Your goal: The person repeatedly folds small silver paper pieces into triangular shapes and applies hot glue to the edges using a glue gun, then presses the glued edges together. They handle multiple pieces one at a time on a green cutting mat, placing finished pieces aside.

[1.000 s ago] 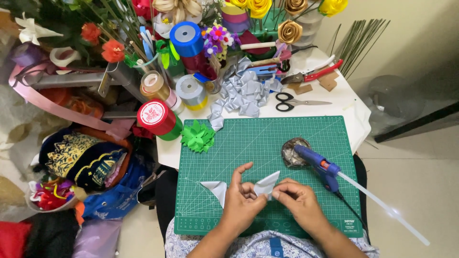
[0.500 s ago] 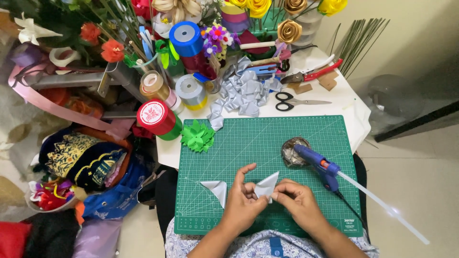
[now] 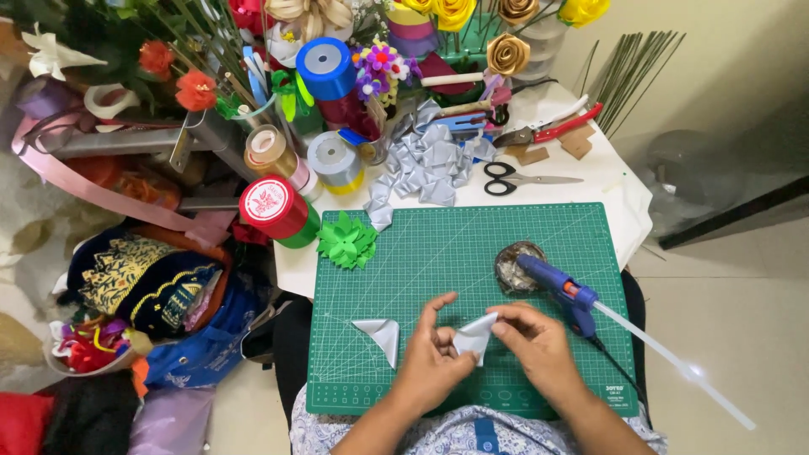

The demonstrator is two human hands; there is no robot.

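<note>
Both hands meet over the near part of a green cutting mat point(image 3: 472, 253). My left hand point(image 3: 431, 358) and my right hand point(image 3: 539, 341) pinch a small folded piece of silver ribbon point(image 3: 474, 337) between their fingertips. A second folded silver ribbon triangle point(image 3: 379, 335) lies flat on the mat just left of my left hand. A blue glue gun point(image 3: 560, 288) with a long clear glue stick rests on the mat to the right of my right hand, its nozzle on a small round dish point(image 3: 516, 265).
A green ribbon flower point(image 3: 346, 240) sits at the mat's far left corner. Behind the mat lie a heap of silver ribbon pieces point(image 3: 425, 164), black scissors point(image 3: 518, 179), red pliers and several ribbon spools point(image 3: 278, 209). Ribbon flowers crowd the back; bags and cloth lie on the floor at left.
My fingers have shifted slightly on the silver ribbon piece, folding it tighter. Everything else on the table is unmoved.
</note>
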